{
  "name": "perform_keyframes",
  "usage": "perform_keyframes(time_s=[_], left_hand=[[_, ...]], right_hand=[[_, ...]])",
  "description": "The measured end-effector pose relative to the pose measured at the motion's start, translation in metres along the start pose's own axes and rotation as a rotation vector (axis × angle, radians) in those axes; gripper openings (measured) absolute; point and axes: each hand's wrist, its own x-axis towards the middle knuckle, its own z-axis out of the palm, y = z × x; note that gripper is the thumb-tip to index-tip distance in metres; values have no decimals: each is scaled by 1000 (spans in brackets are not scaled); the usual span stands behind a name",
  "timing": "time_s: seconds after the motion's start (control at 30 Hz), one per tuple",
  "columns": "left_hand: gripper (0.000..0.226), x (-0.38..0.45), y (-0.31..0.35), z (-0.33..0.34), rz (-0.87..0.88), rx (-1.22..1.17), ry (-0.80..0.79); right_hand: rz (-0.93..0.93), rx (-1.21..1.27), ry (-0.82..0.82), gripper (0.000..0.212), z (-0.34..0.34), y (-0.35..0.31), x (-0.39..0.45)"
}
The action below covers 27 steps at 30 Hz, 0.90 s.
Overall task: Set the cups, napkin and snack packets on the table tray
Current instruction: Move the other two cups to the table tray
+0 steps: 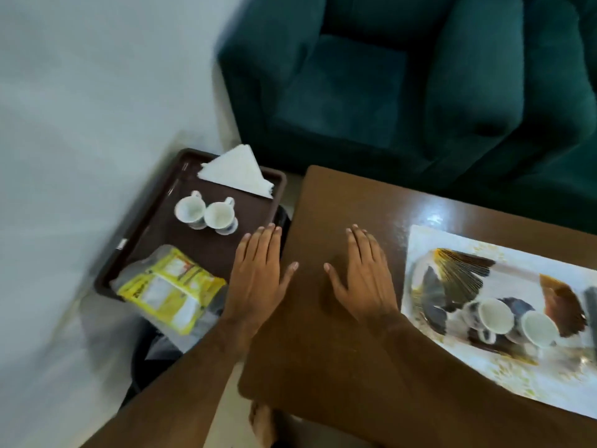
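Note:
A dark brown tray sits low at the left, beside the wooden table. On it stand two white cups side by side, a folded white napkin at its far end, and yellow snack packets at its near end. A white patterned table tray lies on the table's right side and holds two more white cups. My left hand is flat with fingers apart over the table's left edge. My right hand rests flat on the tabletop, empty.
A dark green armchair stands behind the table. A pale wall and floor fill the left side. A dark object lies at the right edge of the patterned tray. The view is blurred by motion.

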Motion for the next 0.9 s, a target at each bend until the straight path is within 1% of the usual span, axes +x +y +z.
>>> perform_keyframes(time_s=[0.17,0.33,0.5,0.6,0.67,0.77,0.9], left_hand=[[69,19,-98,-9,-35,57,30],[60,41,-162,-5,-6,51,55],[50,76,-207,0,91,11,23],[60,95,-230,1,153,-68,29],[63,106,-242,2,195,-119,0],[70,115,-250,1,226,-155,-103],[63,118,-255,5,218,-214,-150]], right_hand=[[-139,13,-19,77,23,-79,50],[-220,25,-47,73,39,-138,97],[-299,3,-69,86,54,-169,140],[-362,20,-74,86,60,-178,159],[-390,17,-91,81,66,-182,169],[-405,12,-118,66,73,-184,180],[-417,35,-129,45,76,-182,189]])
